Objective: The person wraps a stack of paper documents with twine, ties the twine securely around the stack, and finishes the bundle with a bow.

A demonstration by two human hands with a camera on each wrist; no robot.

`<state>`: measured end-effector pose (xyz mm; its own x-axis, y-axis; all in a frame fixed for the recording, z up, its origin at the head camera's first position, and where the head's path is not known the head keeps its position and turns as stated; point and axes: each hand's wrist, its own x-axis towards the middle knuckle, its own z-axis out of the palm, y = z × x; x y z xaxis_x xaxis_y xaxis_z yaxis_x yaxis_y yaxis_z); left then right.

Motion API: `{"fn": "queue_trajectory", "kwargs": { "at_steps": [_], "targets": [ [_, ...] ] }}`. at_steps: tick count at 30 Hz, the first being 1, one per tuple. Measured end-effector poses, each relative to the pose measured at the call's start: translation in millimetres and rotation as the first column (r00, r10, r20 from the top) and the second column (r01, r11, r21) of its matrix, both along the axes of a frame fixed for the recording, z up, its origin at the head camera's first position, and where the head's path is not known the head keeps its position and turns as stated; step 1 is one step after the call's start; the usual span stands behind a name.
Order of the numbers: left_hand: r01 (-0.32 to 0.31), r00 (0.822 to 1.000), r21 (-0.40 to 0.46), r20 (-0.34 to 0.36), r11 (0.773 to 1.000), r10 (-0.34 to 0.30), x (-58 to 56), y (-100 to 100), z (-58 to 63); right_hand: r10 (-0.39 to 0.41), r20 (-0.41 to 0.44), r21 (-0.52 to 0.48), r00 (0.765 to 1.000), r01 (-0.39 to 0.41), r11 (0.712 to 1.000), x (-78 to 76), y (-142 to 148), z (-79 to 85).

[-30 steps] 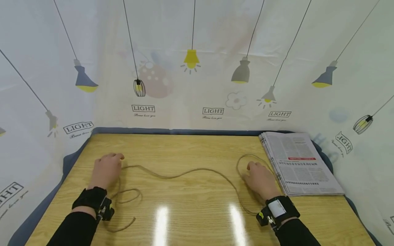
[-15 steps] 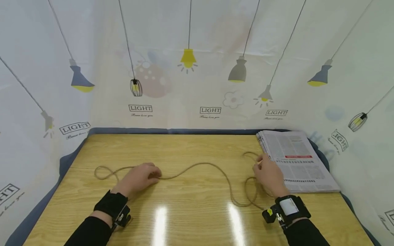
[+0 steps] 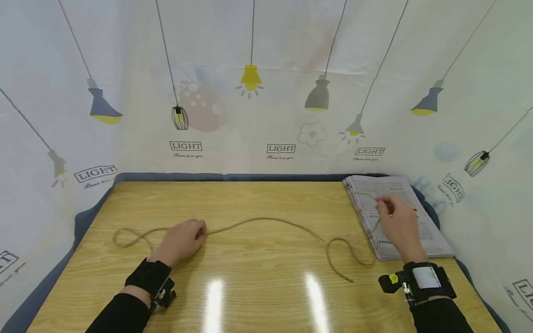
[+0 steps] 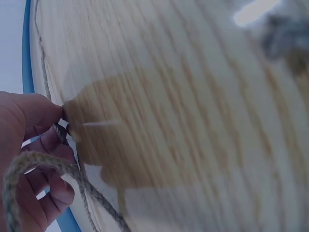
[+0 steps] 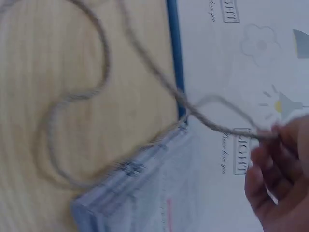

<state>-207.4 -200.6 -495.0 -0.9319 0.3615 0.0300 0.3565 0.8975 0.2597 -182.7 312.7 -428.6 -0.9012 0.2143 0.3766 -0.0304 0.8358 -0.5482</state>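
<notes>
A thin tan rope runs across the wooden table between both hands. My left hand pinches it left of the table's middle; a loose loop lies beyond that wrist. In the left wrist view, thumb and fingers close on the rope, and another strand crosses in front of the hand. My right hand is over the newspaper stack, pinching the rope between thumb and fingers. The right wrist view shows the rope stretching from those fingers back toward the table, with one curve drooping past the stack's edge.
The wooden table has a dark blue border behind it. A white curtain printed with lamps rises around the back and sides. A loose rope end lies curled on the table, left of the newspapers.
My left hand has moved right from the table's left side and taken hold of the rope. My right hand has moved right, over the newspapers, drawing rope along with it.
</notes>
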Motion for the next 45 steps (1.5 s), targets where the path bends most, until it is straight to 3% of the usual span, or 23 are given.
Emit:
{"fn": "queue_trajectory", "kwargs": {
  "at_steps": [1, 3, 5, 7, 9, 10, 12, 14, 16, 20, 26, 31, 34, 37, 43, 45],
  "targets": [
    [-0.010, 1.000, -0.002, -0.001, 1.000, 0.010, -0.3, -0.8, -0.1, 0.088, 0.041, -0.011, 0.995, -0.088, 0.996, -0.3, -1.9, -4.2],
    [-0.019, 1.000, -0.003, -0.003, 1.000, 0.019, -0.5, -1.5, 0.2, 0.231, 0.139, -0.052, 0.963, -0.226, 0.973, -1.1, -6.4, -11.8],
    [-0.020, 1.000, 0.001, -0.005, 1.000, 0.020, -0.4, -1.3, 1.1, 0.266, 0.209, -0.046, 0.941, -0.262, 0.964, -1.7, -11.4, -16.7],
    [-0.019, 1.000, 0.002, -0.008, 1.000, 0.019, -0.3, -0.9, 1.4, 0.222, 0.282, 0.021, 0.933, -0.238, 0.971, 0.3, -15.5, -18.1],
    [-0.019, 1.000, 0.003, -0.009, 1.000, 0.019, -0.2, -0.8, 1.3, 0.116, 0.365, 0.121, 0.924, -0.171, 0.978, 4.0, -18.0, -18.6],
    [-0.019, 1.000, 0.003, -0.011, 1.000, 0.019, -0.2, -1.1, 1.1, 0.063, 0.408, 0.167, 0.911, -0.143, 0.976, 6.3, -19.0, -19.3],
    [-0.025, 1.000, 0.000, -0.012, 1.000, 0.025, 0.0, -1.6, 0.5, -0.021, 0.506, 0.224, 0.862, -0.109, 0.968, 11.2, -20.7, -22.1],
    [-0.030, 0.999, 0.003, -0.013, 1.000, 0.030, 0.2, -2.3, 0.2, -0.066, 0.551, 0.262, 0.832, -0.098, 0.960, 14.1, -22.2, -28.1],
    [-0.034, 0.999, 0.005, -0.014, 0.999, 0.034, 0.5, -2.9, 0.1, -0.085, 0.549, 0.282, 0.832, -0.089, 0.955, 15.5, -24.6, -34.5],
    [-0.034, 0.999, 0.012, -0.005, 0.999, 0.034, 0.9, -3.6, -0.5, -0.111, 0.483, 0.327, 0.868, -0.061, 0.943, 15.1, -29.5, -44.2],
    [-0.034, 0.999, 0.025, 0.001, 0.999, 0.034, 1.9, -3.2, 0.2, -0.146, 0.463, 0.353, 0.874, -0.031, 0.935, 16.3, -35.5, -44.3],
    [-0.033, 0.999, 0.039, -0.008, 0.999, 0.033, 3.2, -3.3, 1.8, -0.140, 0.364, 0.409, 0.921, -0.023, 0.912, 19.4, -38.4, -53.2],
    [-0.027, 1.000, 0.053, -0.007, 0.998, 0.027, 3.9, -3.1, 1.6, -0.133, 0.328, 0.407, 0.935, -0.013, 0.913, 18.8, -39.3, -58.6],
    [-0.017, 1.000, 0.062, -0.004, 0.998, 0.018, 4.0, -2.7, 0.4, -0.139, 0.380, 0.362, 0.914, -0.009, 0.932, 15.0, -38.2, -58.7],
    [-0.014, 1.000, 0.070, 0.000, 0.997, 0.014, 3.3, -2.2, -1.4, -0.158, 0.560, 0.256, 0.813, 0.012, 0.967, 6.4, -32.2, -52.6],
    [-0.018, 1.000, 0.071, 0.006, 0.997, 0.018, 3.2, -2.2, -1.3, -0.146, 0.561, 0.247, 0.815, 0.004, 0.969, 6.5, -31.9, -51.6]
  ]
}}
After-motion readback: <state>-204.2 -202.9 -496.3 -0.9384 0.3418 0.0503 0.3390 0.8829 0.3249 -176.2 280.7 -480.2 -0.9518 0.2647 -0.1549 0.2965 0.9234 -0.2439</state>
